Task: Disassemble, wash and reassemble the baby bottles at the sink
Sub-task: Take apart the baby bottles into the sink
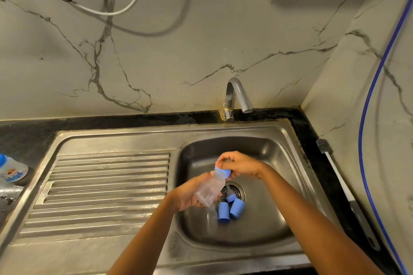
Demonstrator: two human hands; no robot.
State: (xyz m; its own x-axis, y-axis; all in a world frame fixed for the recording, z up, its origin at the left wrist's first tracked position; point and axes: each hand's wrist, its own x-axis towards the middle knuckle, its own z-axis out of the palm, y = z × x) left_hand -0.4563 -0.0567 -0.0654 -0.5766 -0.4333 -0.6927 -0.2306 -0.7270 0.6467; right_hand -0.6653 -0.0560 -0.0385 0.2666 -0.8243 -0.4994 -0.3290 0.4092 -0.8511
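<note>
**Q:** What does the head view show of the hands?

**A:** A person leans over a stainless steel sink basin, which fills the frame from four to six o'clock. The left hand is wrapped round the body of a clear plastic baby bottle, tilted with its neck toward one o'clock. The right hand clasps the bottle's blue screw collar from above, fingers curled over it. Bottle and hands hang above the basin, just at eleven o'clock of the round metal drain strainer.

**Q:** What else lies there?

**A:** Two blue cylindrical plastic caps lie on the basin floor at six o'clock of the strainer, with a smaller blue piece at its edge. A curved grey tap stands at twelve o'clock, and no water shows. A white-handled bottle brush lies on the dark counter at three o'clock, well apart.

**Q:** What could go wrong?

**A:** The collar is probably being unscrewed. If it frees suddenly, the smooth bottle may slip from the left hand. The teat, hidden under the right hand, may drop onto the strainer. The smaller blue piece sits where running water could push it against the drain.
</note>
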